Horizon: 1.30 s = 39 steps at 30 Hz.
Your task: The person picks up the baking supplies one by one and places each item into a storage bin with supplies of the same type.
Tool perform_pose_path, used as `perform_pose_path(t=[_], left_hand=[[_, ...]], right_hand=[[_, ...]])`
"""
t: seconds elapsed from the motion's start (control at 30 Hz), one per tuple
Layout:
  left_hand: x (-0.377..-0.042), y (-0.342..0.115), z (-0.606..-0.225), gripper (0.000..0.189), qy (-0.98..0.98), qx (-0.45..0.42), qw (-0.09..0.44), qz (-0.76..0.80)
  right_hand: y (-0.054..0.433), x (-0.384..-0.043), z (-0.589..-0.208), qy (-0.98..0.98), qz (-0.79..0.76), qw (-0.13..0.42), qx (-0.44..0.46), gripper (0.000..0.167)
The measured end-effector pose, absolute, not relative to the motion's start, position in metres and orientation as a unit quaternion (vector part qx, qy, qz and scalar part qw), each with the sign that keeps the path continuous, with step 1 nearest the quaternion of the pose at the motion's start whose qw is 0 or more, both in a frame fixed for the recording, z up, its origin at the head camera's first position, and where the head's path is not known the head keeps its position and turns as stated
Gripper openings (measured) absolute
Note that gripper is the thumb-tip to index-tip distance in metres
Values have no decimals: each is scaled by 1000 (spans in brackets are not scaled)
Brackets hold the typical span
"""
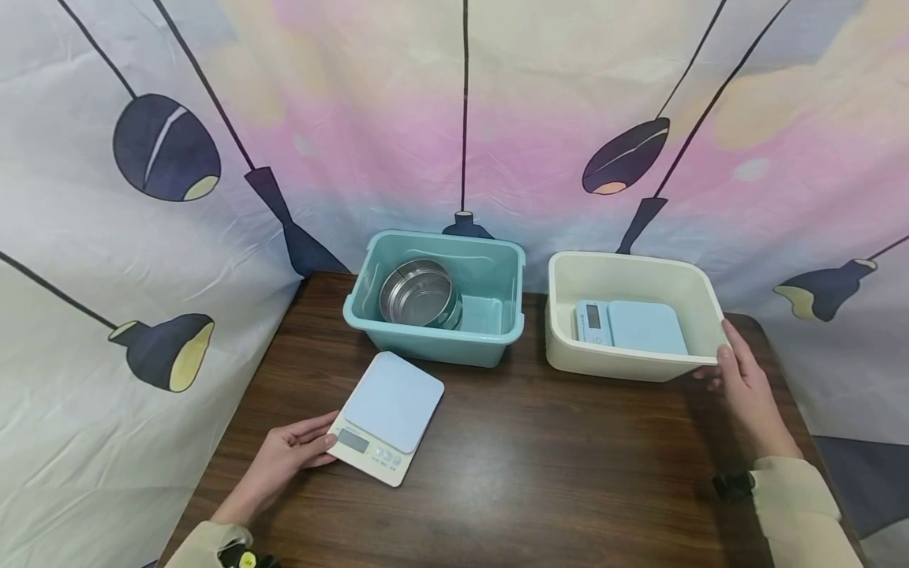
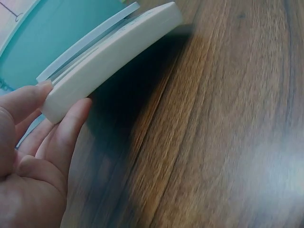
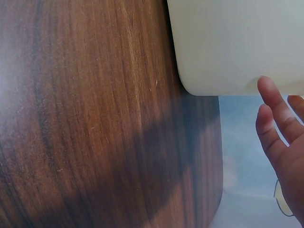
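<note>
My left hand (image 1: 280, 457) pinches a white kitchen scale (image 1: 358, 457) with a pale blue platform by its display-end corner. In the left wrist view the thumb lies above the scale's edge and fingers beneath, and the scale is tilted with a dark shadow under it. It is just in front of a teal bin (image 1: 433, 343) holding round metal sieves (image 1: 419, 293). At the front right corner of a cream bin (image 1: 618, 361), my right hand (image 1: 749, 394) holds the rim; fingertips touch its outer wall in the right wrist view. Inside lies a light blue kitchen scale (image 1: 646, 327).
Both bins stand side by side at the back of the dark wooden table (image 1: 511, 473), with a gap between them. Behind hangs a cloth (image 1: 540, 118) printed with lamps. The table's right edge is near my right hand.
</note>
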<state>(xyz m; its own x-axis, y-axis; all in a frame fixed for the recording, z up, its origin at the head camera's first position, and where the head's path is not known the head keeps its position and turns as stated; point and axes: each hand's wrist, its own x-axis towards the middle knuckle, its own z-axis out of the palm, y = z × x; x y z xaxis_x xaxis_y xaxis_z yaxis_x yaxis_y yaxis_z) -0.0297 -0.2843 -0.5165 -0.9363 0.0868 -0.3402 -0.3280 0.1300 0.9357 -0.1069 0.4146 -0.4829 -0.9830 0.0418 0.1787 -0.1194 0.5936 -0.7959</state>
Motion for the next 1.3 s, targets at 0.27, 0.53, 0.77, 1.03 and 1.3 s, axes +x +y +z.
perform_pose_path(t=[0.27,0.53,0.77,1.03,1.3], left_hand=[[-31,-271,-514,58,729,-45,179,659],[-34,-251,-510,58,722,-10,203,662],[-38,-232,-508,56,715,11,221,663],[-44,-208,-510,54,699,27,241,672],[-52,-184,-505,51,690,35,260,675]], right_hand=[[415,-108,-484,-890,447,91,22,57],[413,-107,-482,-885,457,87,28,57],[412,-106,-480,-884,458,86,27,58],[413,-107,-480,-887,455,83,18,58],[415,-107,-482,-886,456,84,17,58]])
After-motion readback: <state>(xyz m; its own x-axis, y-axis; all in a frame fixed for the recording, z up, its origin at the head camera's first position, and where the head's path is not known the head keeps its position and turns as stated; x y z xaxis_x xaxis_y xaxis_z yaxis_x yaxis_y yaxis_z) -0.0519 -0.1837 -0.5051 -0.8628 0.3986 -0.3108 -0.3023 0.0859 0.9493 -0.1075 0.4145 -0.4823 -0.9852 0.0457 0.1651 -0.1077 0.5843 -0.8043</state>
